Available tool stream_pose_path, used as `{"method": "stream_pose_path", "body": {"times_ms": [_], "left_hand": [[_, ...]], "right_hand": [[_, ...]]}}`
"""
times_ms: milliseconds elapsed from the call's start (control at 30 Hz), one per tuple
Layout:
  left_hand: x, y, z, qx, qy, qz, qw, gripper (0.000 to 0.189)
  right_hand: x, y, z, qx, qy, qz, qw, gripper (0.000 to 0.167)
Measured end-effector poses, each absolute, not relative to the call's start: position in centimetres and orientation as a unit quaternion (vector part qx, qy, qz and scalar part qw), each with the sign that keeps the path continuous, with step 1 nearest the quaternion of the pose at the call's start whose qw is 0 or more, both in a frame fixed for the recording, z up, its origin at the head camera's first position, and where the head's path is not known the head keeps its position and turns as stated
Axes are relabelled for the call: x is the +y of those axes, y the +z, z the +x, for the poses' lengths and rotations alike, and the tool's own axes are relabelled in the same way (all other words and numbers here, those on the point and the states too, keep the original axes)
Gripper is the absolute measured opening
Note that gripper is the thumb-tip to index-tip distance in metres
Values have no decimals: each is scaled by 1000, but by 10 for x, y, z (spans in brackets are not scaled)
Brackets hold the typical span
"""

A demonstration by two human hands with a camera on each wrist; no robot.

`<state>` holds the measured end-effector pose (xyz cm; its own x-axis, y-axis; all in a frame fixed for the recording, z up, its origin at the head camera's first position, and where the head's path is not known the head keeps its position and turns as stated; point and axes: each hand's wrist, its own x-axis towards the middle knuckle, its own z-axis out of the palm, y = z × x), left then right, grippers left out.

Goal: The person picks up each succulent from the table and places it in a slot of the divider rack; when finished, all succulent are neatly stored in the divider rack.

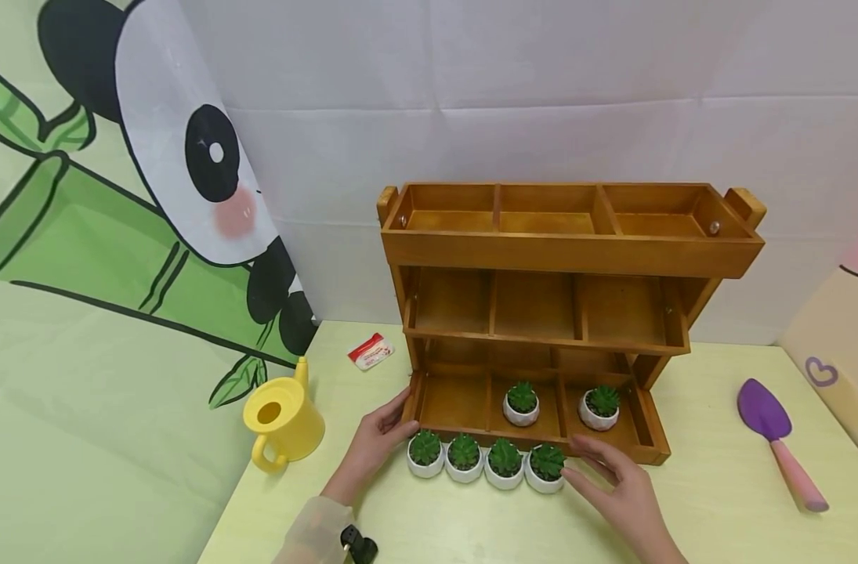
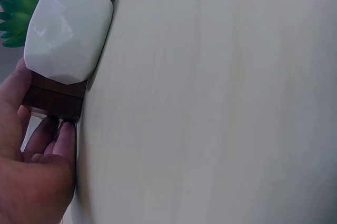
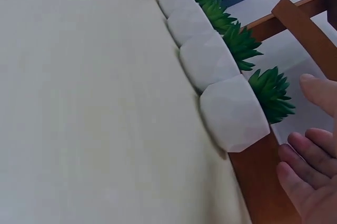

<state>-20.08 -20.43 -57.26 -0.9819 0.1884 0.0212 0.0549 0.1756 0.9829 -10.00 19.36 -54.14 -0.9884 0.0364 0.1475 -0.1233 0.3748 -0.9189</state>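
Observation:
A wooden three-tier shelf (image 1: 570, 254) stands at the table's back. Along its lower front edge runs a row of several succulents in white faceted pots (image 1: 504, 470). My left hand (image 1: 375, 442) grips the lower tray's front left corner (image 2: 55, 98); its thumb lies close beside the leftmost pot (image 2: 68, 34). On the right, my right hand (image 1: 619, 493) is spread, thumb and fingers apart, right by the row's last pot (image 3: 234, 113), holding nothing. Two more potted succulents sit in the lower tray, one in the middle compartment (image 1: 522, 413) and one in the right (image 1: 599, 415).
A yellow watering can (image 1: 291, 419) stands at the table's left edge. Behind it lies a small red and white packet (image 1: 371, 352). To the far right is a purple trowel (image 1: 765, 411) with a pink handle. A panda-print cloth (image 1: 175, 157) hangs at the left.

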Motion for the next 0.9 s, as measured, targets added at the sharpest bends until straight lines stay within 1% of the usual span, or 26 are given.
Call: {"method": "stream_pose_path", "body": {"times_ms": [267,600,900], "left_hand": [[-203,-571,-200,766,636,73,53,66],[-203,-571,-200,772,629,77,51,66],[-204,-572,-200,771,629,74,56,66]], "right_hand": [[192,-554,-91,-825,563,-15,39,57],[184,-563,-94,-828,559,-25,15,64],[175,-566,-97,-826,562,-22,22,68]]}}
